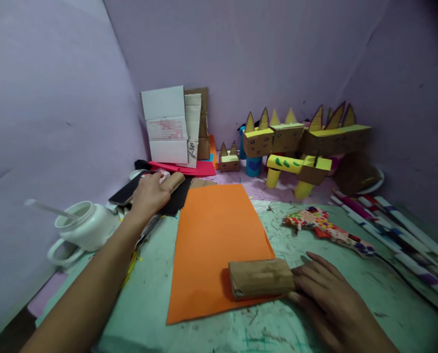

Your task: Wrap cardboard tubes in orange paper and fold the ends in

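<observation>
An orange sheet (219, 235) lies on the green tabletop (149, 294). Across its near right corner rests a brown cardboard roll (261, 278). My right hand (324, 291) is beside the roll's right end, fingers stretched out and spread a little, the fingertips at the roll's edge. Reaching to the back left, my left hand (151, 193) is over a black phone-like slab (127, 189) and black paper (177, 198). Its fingers are bent at a smaller brown cardboard roll (173, 181), whose left end they touch; whether they grip it is unclear.
A white mug (85, 225) with a stick stands left. Folded cardboard (165, 125) leans on the back wall. Cardboard animal figures (287, 137) stand back right. A patterned glue gun (329, 230) with a black cable and several markers (399, 240) lie right.
</observation>
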`<state>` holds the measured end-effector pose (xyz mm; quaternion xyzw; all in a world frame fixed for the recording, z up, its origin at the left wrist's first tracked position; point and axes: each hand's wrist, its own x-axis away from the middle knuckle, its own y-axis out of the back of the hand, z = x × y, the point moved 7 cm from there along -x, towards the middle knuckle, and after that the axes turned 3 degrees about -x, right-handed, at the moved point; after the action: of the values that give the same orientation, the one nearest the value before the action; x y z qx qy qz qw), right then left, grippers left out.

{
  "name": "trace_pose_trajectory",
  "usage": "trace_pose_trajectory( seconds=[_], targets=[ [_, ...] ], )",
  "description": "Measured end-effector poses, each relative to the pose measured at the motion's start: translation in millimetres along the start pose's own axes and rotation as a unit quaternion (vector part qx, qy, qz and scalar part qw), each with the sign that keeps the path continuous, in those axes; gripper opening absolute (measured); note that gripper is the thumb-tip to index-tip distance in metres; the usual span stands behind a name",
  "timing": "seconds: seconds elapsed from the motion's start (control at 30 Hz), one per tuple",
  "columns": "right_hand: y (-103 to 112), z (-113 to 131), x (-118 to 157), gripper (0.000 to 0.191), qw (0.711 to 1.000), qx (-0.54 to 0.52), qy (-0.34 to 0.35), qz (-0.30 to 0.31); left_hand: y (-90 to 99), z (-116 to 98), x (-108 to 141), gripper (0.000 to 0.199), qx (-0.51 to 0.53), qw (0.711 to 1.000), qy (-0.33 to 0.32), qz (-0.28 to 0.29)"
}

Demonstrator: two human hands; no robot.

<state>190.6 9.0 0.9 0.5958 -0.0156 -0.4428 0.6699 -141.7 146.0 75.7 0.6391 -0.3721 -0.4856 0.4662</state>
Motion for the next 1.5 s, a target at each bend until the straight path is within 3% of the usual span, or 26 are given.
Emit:
trace_pose_trajectory(
  seconds=[0.2, 0.33, 0.47, 0.67, 0.8, 0.87, 0.93, 1.07, 1.27, 1.5],
  targets=[
    [-0.3, -0.2, -0.9, 0.019, 1.000, 0.007, -0.003, 0.017, -38.9, -12.0, -29.2, 0.039, -0.064, 0.996, -0.007, 0.061],
    [0.9, -0.7, -0.3, 0.018, 0.999, -0.014, -0.029, 0.000, -36.7, -14.7, -28.6, 0.039, -0.074, 0.995, -0.012, 0.066],
    [0.9, -2.1, 0.7, 0.016, 0.998, -0.034, -0.046, -0.006, -28.9, -11.9, -12.2, 0.034, -0.054, 0.995, -0.046, 0.073],
    [-0.5, -3.0, 0.5, 0.009, 0.998, -0.036, -0.058, 0.004, -39.4, -7.1, 7.4, 0.032, 0.031, 0.987, -0.100, 0.118],
    [-0.1, -3.0, 0.6, 0.010, 0.997, -0.037, -0.064, 0.003, -23.6, -8.5, 45.0, 0.033, 0.099, 0.983, -0.111, 0.112],
    [-0.2, -3.6, 1.0, 0.010, 0.997, -0.040, -0.067, 0.004, -12.1, -13.7, 83.1, 0.031, 0.149, 0.971, -0.134, 0.133],
    [-0.5, -4.3, 1.5, 0.010, 0.997, -0.043, -0.070, 0.007, -4.7, -20.5, 126.3, 0.027, 0.252, 0.939, -0.148, 0.180],
    [-0.8, -4.8, 2.4, 0.010, 0.997, -0.043, -0.069, 0.009, -9.3, -25.5, 184.0, 0.025, 0.304, 0.921, -0.126, 0.208],
    [-1.8, -4.8, 3.0, 0.009, 0.997, -0.039, -0.064, 0.011, -25.0, -33.4, 196.9, 0.030, 0.325, 0.914, -0.168, 0.177],
    [-1.4, -3.7, 3.5, 0.008, 0.998, -0.040, -0.045, 0.013, -25.7, -37.8, 207.0, 0.030, 0.331, 0.910, -0.188, 0.164]
  ],
)
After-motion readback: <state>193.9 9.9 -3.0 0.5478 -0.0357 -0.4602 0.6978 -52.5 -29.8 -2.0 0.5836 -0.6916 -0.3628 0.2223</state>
